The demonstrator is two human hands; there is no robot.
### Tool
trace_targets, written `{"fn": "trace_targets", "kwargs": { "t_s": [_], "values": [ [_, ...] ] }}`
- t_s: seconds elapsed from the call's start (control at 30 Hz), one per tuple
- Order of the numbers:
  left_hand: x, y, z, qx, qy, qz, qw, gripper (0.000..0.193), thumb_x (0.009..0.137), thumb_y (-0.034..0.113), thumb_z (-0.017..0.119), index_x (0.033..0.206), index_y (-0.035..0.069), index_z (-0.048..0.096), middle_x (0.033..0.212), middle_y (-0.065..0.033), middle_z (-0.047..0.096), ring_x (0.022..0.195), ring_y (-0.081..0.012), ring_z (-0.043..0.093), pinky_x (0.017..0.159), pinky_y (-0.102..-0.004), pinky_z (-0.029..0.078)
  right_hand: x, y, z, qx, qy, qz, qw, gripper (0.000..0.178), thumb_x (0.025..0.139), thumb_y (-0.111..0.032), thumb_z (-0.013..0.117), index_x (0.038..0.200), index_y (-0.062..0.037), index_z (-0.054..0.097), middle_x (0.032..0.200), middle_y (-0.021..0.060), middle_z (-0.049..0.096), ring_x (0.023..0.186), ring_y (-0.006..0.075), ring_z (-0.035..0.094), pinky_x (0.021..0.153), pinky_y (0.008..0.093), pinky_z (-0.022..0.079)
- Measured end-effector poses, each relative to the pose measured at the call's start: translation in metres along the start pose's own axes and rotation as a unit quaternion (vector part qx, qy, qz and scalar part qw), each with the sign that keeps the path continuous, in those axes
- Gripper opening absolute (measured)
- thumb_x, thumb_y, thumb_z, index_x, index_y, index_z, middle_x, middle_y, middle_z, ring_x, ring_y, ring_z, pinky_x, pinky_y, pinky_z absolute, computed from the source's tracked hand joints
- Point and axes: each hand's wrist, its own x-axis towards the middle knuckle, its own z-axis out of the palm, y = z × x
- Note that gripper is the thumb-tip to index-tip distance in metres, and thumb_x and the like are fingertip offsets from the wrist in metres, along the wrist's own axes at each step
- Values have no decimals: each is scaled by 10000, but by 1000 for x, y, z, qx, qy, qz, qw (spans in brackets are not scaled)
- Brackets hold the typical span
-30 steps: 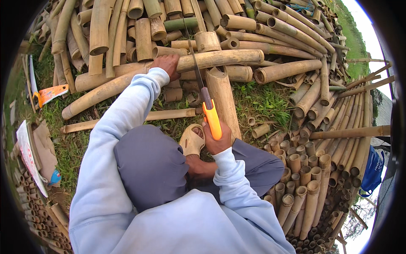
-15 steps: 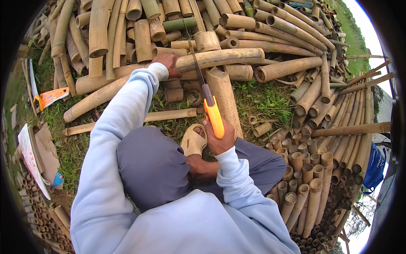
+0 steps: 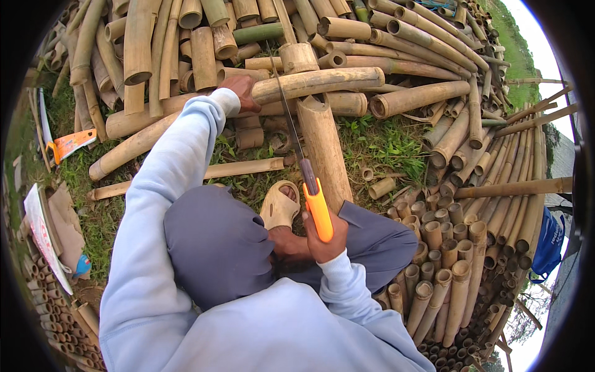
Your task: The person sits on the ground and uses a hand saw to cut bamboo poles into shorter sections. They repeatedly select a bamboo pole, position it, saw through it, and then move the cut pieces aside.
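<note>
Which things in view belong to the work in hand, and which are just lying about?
In use:
- saw, in the right hand, blade across the pole
- pole, gripped by the left hand

Apparently just lying about:
- blue bag
- cardboard
- bamboo pile
- upright bamboo

Unclear: thick post by the pole.

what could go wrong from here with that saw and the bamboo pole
The saw might jump toward the left hand, which grips the bamboo pole just left of the blade. The pole is round, so it could roll or shift if that grip loosens. If the saw slips, it may strike the sandaled foot, which appears close to the right hand.
</note>
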Motion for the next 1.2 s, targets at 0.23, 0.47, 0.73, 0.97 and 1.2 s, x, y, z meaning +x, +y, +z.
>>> {"fn": "trace_targets", "kwargs": {
  "t_s": [0.23,0.47,0.73,0.97,1.2],
  "values": [
    [9,-5,9,-47,-34,5,998,636,657,406,829,1105,-26,696,1053,-248,710,1001,-414,684,917,-465,545,39,-10,10,23,3,7,1000,107,918,-55,683,982,31,686,722,130,694,631,210,702,618,340,538],
    [-19,3,52,217,281,82,931,649,718,430,840,1162,27,594,1032,-173,658,1018,-343,661,935,-447,510,70,29,46,97,0,65,993,158,926,-137,714,982,6,682,715,136,656,657,245,679,654,350,530],
    [-13,8,33,75,113,-23,990,547,709,305,832,1101,35,562,1115,-224,667,1066,-401,669,917,-487,541,28,-6,14,53,0,28,998,155,949,-127,719,994,15,677,733,125,649,630,221,651,610,342,502],
    [-14,10,10,46,29,-26,998,569,709,336,791,1147,7,637,1063,-267,714,1037,-428,686,933,-485,546,5,-21,-10,9,-14,58,998,176,904,-41,718,1070,17,717,790,130,708,743,213,739,684,315,551],
    [-14,9,-7,42,-1,-19,999,565,698,417,784,1084,12,699,1034,-249,730,997,-406,706,895,-466,553,31,-13,16,45,2,28,999,139,926,-80,716,1036,4,706,766,128,677,658,200,660,633,331,514]
  ]
}}
